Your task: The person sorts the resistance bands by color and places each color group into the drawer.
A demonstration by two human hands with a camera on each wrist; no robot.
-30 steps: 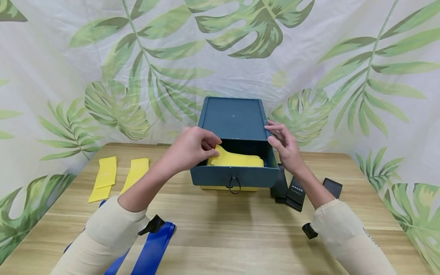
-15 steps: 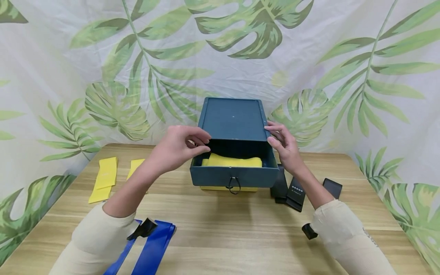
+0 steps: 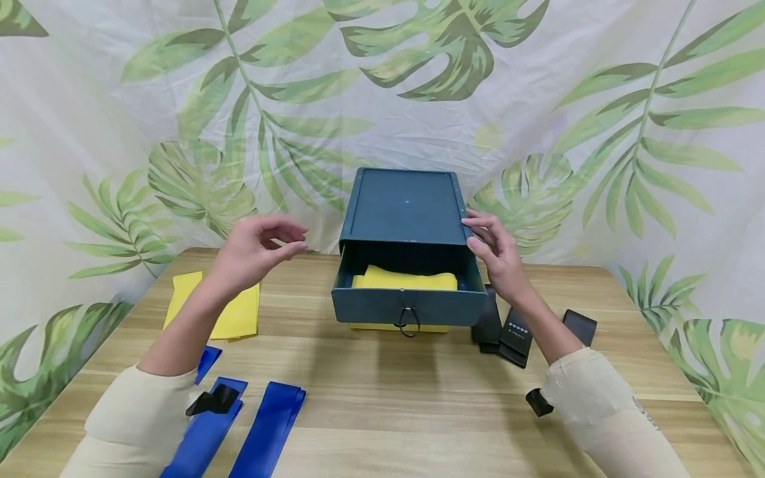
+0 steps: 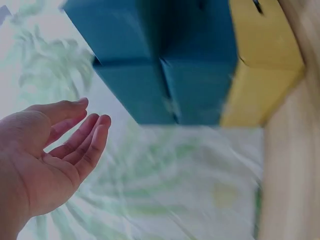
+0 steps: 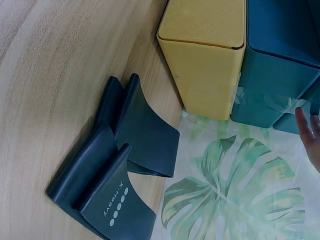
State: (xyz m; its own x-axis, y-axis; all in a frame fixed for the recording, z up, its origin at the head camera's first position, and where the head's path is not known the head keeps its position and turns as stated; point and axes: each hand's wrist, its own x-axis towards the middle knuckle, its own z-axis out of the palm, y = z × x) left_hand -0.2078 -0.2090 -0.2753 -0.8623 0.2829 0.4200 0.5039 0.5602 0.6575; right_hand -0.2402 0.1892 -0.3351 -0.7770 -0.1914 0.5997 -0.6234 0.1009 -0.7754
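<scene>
A dark blue box [image 3: 406,206] stands mid-table on a yellow base [image 3: 397,327], and its drawer [image 3: 409,307] is pulled open. A folded yellow band [image 3: 406,279] lies inside the drawer. My left hand [image 3: 257,247] hovers in the air to the left of the box, fingers relaxed and holding nothing. In the left wrist view that hand [image 4: 55,150] shows an empty palm beside the blue box [image 4: 165,65]. My right hand [image 3: 493,249] rests its fingertips against the box's upper right edge. Only a fingertip of the right hand [image 5: 312,137] shows in the right wrist view.
More yellow bands [image 3: 236,312] lie on the wooden table [image 3: 418,398] below my left hand. Blue bands [image 3: 265,431] lie at the front left. Black bands [image 3: 508,332] [image 5: 120,165] sit right of the box, against the yellow base [image 5: 205,65]. A leaf-print cloth [image 3: 119,99] backs the table.
My left hand let go of the yellow band in the drawer and drew back to the left, empty. The band now lies flat inside. My right hand stayed on the box.
</scene>
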